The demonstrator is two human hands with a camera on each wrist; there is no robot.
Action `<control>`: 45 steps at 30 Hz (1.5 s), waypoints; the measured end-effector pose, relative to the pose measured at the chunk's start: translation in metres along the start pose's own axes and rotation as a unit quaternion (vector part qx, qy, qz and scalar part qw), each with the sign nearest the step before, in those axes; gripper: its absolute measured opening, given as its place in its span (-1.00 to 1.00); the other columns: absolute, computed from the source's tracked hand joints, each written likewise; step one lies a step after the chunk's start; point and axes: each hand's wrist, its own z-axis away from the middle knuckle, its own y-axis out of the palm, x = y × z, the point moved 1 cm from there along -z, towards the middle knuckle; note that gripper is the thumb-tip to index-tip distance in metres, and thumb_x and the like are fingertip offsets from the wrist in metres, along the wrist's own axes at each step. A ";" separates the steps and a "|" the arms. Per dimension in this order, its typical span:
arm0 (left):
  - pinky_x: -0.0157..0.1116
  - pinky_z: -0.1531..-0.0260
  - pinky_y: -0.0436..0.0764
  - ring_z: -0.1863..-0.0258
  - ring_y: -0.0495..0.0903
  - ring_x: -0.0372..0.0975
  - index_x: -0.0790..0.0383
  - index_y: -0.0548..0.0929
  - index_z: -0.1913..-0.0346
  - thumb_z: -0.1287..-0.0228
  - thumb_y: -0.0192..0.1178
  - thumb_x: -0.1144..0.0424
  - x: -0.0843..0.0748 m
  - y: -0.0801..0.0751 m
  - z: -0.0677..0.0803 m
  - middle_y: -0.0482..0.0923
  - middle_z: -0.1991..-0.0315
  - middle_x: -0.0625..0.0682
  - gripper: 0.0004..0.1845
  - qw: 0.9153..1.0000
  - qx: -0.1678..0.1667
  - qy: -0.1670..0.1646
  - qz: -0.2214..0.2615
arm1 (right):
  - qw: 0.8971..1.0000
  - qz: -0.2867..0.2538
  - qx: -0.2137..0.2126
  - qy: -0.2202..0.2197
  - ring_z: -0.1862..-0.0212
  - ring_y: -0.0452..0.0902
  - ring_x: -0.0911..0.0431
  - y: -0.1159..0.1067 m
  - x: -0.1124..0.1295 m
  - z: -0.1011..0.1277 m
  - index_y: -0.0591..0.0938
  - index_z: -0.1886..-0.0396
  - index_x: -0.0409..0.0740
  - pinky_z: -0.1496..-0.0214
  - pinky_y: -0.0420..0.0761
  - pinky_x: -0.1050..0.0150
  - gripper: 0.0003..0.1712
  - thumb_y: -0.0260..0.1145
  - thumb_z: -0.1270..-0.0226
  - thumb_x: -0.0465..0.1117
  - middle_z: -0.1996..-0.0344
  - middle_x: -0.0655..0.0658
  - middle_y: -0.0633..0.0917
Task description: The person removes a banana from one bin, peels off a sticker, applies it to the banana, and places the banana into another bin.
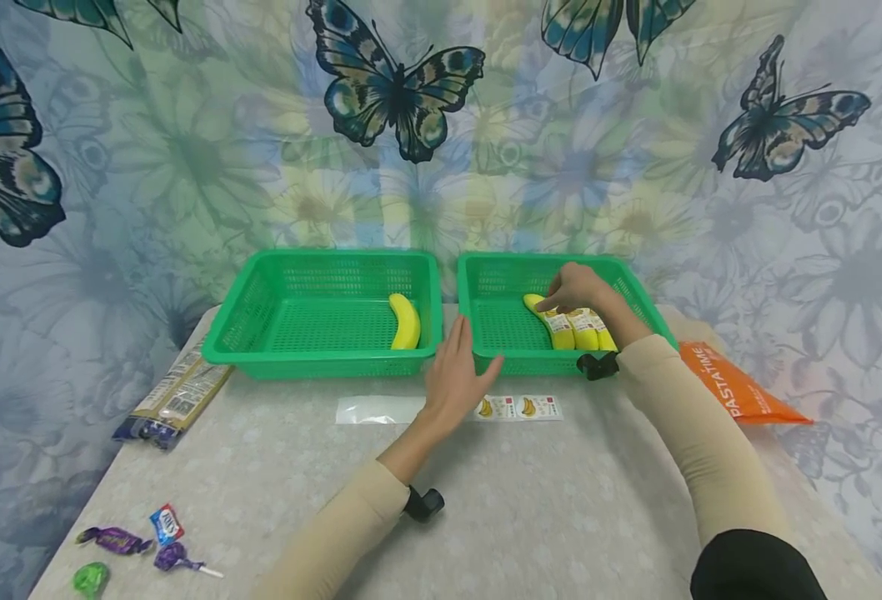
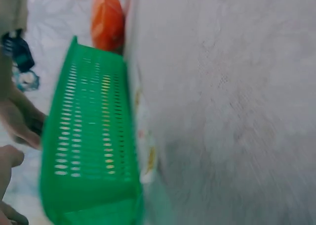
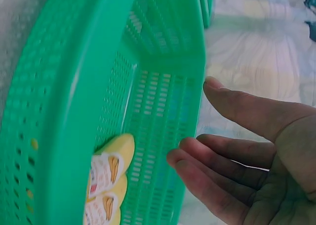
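Note:
In the head view my right hand (image 1: 582,290) is over the right green basket (image 1: 497,362), above several yellow bananas (image 1: 561,338) bearing white stickers. The right wrist view shows this hand (image 3: 276,160) with fingers apart and nothing held; the labelled bananas (image 3: 124,148) lie away from its fingertips. My left hand (image 1: 456,379), fingers extended, hovers between the two baskets' front corners, partly covering a sticker strip (image 1: 377,410). Banana pictures show on the strip's right end; its left part is bare. A single banana (image 1: 405,323) without a visible sticker lies in the left green basket (image 1: 321,365).
A packet (image 1: 174,396) lies left of the left basket, and an orange bag (image 1: 734,387) beside the right one. Several wrapped sweets, including a purple lollipop (image 1: 173,557), sit at the table's near left. A butterfly-print cloth (image 1: 208,167) hangs behind.

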 end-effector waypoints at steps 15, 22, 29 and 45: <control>0.29 -0.20 0.38 -0.50 0.04 0.16 0.08 -0.20 -0.58 -0.19 0.14 -0.36 0.097 -0.124 0.020 -0.29 -0.61 -0.08 0.11 0.998 0.017 -0.020 -0.060 | 0.999 -0.004 0.016 -0.040 0.11 0.73 -0.08 0.025 0.041 0.003 0.59 -0.15 -0.37 0.05 0.71 0.07 -0.38 0.41 -0.25 -0.01 -0.05 -0.38 0.67; 0.41 -0.28 0.09 -0.49 -0.06 0.24 0.19 -0.18 -0.57 -0.17 0.07 -0.44 0.168 -0.174 0.026 -0.22 -0.60 0.11 0.16 0.989 0.004 -0.078 -0.127 | 0.999 -0.001 0.017 -0.049 0.12 0.73 -0.07 0.038 0.055 0.007 0.62 -0.13 -0.32 0.10 0.72 0.14 -0.40 0.43 -0.22 -0.01 -0.07 -0.35 0.67; 0.46 -0.27 -0.05 -0.48 -0.15 0.34 0.25 -0.21 -0.56 -0.16 0.00 -0.50 0.223 -0.212 0.034 -0.24 -0.58 0.24 0.20 0.982 0.017 -0.132 -0.135 | 0.997 0.018 0.023 -0.069 0.18 0.73 0.03 0.046 0.077 0.009 0.65 -0.11 -0.27 0.10 0.71 0.13 -0.42 0.45 -0.19 0.01 -0.04 -0.31 0.70; 0.48 -0.25 -0.03 -0.52 -0.27 0.30 0.05 -0.37 -0.56 -0.23 0.07 -0.39 0.272 -0.220 0.034 -0.52 -0.59 0.01 0.14 0.986 0.049 -0.159 0.024 | 0.993 0.046 0.020 -0.105 -0.07 0.63 -0.08 0.050 0.121 0.006 0.67 -0.09 -0.25 -0.04 0.67 0.06 -0.43 0.46 -0.17 0.02 -0.04 -0.25 0.71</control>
